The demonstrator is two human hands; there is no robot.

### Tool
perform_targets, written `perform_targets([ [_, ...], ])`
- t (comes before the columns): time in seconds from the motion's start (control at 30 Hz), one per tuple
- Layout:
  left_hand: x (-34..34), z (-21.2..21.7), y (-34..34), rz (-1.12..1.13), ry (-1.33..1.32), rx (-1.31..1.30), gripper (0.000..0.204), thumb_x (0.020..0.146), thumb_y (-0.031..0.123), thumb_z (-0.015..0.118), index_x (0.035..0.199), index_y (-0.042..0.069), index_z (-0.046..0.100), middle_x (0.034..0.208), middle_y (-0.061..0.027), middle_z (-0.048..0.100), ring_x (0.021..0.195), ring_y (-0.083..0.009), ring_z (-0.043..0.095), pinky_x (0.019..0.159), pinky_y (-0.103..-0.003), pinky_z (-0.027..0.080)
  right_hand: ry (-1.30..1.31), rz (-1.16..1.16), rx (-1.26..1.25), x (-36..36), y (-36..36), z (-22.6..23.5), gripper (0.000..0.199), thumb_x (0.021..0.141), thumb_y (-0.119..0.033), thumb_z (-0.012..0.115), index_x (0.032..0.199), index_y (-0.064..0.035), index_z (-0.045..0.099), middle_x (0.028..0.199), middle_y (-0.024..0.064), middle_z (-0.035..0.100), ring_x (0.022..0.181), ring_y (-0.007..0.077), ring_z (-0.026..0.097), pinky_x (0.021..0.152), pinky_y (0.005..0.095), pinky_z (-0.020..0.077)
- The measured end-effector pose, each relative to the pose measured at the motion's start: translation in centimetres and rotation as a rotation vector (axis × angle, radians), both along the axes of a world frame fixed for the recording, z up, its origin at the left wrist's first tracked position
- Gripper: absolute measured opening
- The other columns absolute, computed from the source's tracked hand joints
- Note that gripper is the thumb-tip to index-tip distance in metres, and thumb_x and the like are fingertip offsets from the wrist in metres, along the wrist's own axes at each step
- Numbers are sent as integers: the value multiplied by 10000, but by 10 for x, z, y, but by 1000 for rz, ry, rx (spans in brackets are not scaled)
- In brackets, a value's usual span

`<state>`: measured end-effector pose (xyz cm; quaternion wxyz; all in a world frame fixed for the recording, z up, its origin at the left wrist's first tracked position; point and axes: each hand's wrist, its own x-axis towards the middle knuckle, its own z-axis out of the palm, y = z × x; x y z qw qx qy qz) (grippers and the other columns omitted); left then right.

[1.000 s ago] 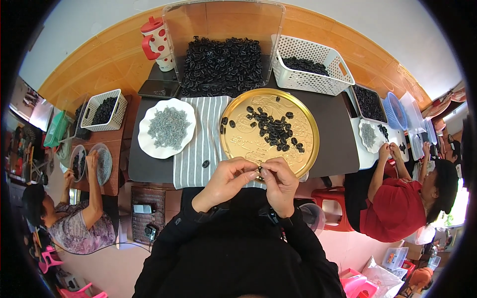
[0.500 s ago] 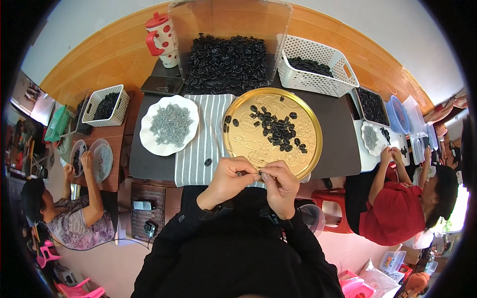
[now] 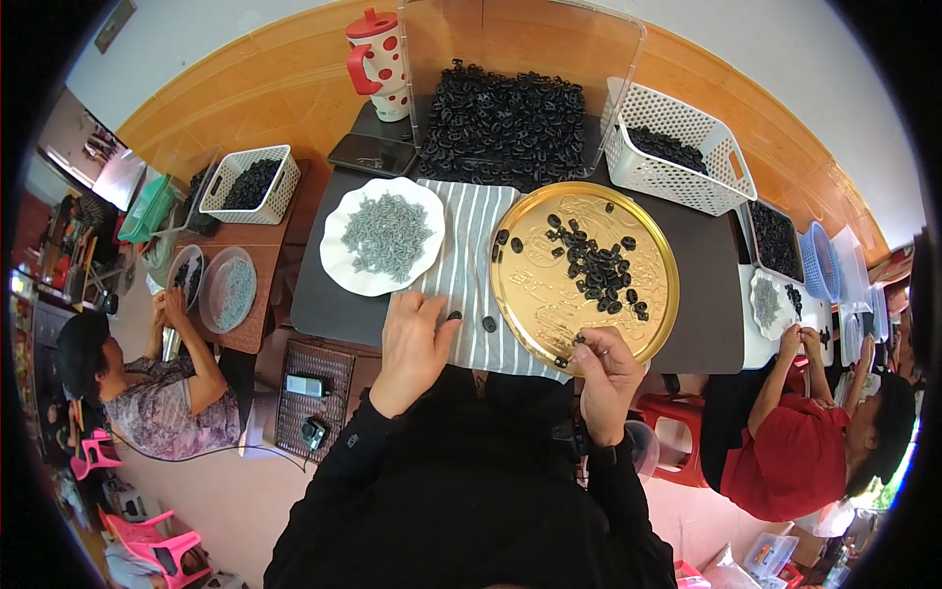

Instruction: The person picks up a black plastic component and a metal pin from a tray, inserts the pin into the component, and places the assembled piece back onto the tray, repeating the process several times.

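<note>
My left hand (image 3: 410,342) is at the near edge of a grey-and-white striped cloth (image 3: 461,255), its thumb apart from the fingers. Beside its thumb tip is a small black oval plastic piece (image 3: 453,315); a similar oval lies on the cloth to the right. Over the near rim of a round gold tray (image 3: 530,294), my right hand (image 3: 606,381) pinches a small black plastic piece (image 3: 579,340) between thumb and fingers. Many black pieces (image 3: 599,270) lie loosely heaped on the tray. Left of the cloth, a white scalloped plate (image 3: 339,250) bears a heap of small grey screw-like parts (image 3: 387,236).
Behind the tray stand a clear bin (image 3: 628,59) of black pieces, a white perforated basket (image 3: 677,182) and a red-dotted tumbler (image 3: 383,69). A dark phone (image 3: 373,154) lies beside them. Co-workers sit at left (image 3: 167,393) and right (image 3: 800,442), both handling small parts.
My hands were together at the tray's near edge; now they are apart, the left over the cloth by a black piece, the right at the tray. The view has shifted left.
</note>
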<state>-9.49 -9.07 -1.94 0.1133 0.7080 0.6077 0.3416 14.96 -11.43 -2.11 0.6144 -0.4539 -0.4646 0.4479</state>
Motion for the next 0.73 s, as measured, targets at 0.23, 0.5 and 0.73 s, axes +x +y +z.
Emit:
perform_targets([
  [0.23, 5, -6, -2, -49, 76, 41, 208, 765, 41, 677, 966, -9, 662, 874, -169, 527, 854, -347, 506, 733, -423, 432, -42, 71, 53, -19, 0, 2, 207, 816, 101, 625, 1013, 39, 639, 905, 35, 551, 790, 86, 526, 674, 196, 429],
  [0.5, 0, -8, 5, -82, -192, -79, 150, 869, 21, 588, 998, -16, 654, 807, -113, 584, 731, -271, 568, 649, -376, 454, -48, 74, 18, -22, -3, 0, 137, 846, 84, 616, 978, 52, 627, 913, 45, 564, 765, 85, 531, 664, 195, 425],
  [0.73, 1, -23, 12, -239, -1275, -502, 252, 939, 104, 599, 1183, 73, 653, 890, -8, 659, 735, -75, 564, 674, -210, 448, -98, 120, 16, -31, -5, 5, 132, 851, 69, 620, 980, 45, 629, 917, 53, 570, 784, 89, 542, 681, 194, 429],
])
